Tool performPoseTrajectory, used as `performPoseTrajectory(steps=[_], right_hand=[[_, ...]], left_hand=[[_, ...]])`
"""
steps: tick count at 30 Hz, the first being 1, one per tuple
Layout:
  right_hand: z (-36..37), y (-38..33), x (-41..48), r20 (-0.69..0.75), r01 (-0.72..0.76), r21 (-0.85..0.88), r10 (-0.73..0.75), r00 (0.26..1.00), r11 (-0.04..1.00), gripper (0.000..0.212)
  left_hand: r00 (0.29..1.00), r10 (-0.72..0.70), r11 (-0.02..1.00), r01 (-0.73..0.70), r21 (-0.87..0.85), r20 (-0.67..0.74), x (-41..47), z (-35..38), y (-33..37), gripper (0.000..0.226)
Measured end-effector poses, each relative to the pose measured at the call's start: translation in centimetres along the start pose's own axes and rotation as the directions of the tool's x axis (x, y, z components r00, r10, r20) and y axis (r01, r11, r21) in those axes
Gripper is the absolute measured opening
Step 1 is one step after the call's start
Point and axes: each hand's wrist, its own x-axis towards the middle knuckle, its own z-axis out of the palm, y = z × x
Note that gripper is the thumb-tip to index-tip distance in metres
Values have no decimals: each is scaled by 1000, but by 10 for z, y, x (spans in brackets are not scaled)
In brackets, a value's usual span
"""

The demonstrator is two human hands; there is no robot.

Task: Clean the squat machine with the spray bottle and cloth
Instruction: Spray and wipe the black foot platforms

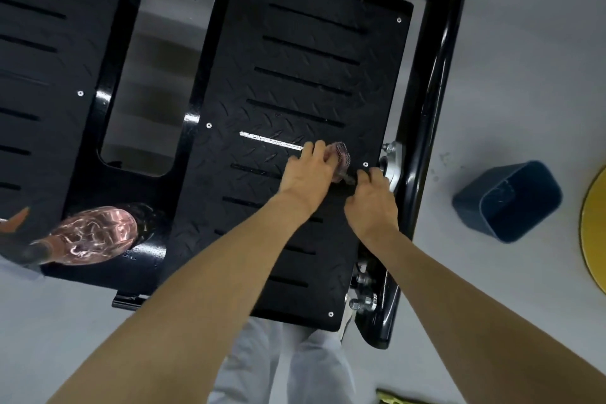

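The squat machine's black tread-pattern footplate (295, 75) with several slots fills the middle of the head view. My left hand (306, 174) grips a bunched pink and dark checked cloth (341, 157) against the plate near its right edge. My right hand (372, 203) sits just right of it, fingers curled and pinching a dark corner of the cloth (351, 178). A clear pink spray bottle (88, 234) lies on its side on the machine's lower frame at the left.
A second black footplate (36, 75) lies at the left. The black frame tube (436, 92) and bolts run along the right. A dark blue bin (506, 200) stands on the grey floor at right, beside a yellow disc (595, 223).
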Motion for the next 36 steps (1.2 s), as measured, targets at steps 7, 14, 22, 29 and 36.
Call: performPoseTrajectory(steps=[7,14,22,29,36], right_hand=[[-12,-13,23,34,33,-37,-31,999,999,64],[-22,-26,46,71,15,-13,-14,997,1000,71],[-23,-26,58,134,27,-28,-23,991,999,70],[-27,-12,63,155,45,70,-55,986,997,70],[-27,-8,66,95,55,109,-65,993,993,50]], left_hand=[[982,-182,980,178,87,41,-18,-12,-115,55],[892,-424,818,301,-490,-159,-19,-18,-128,53],[886,-464,878,459,-136,-7,27,-32,-113,45],[970,-234,961,242,-132,71,51,-32,-43,50],[998,-27,995,32,-90,55,61,-31,-4,52]])
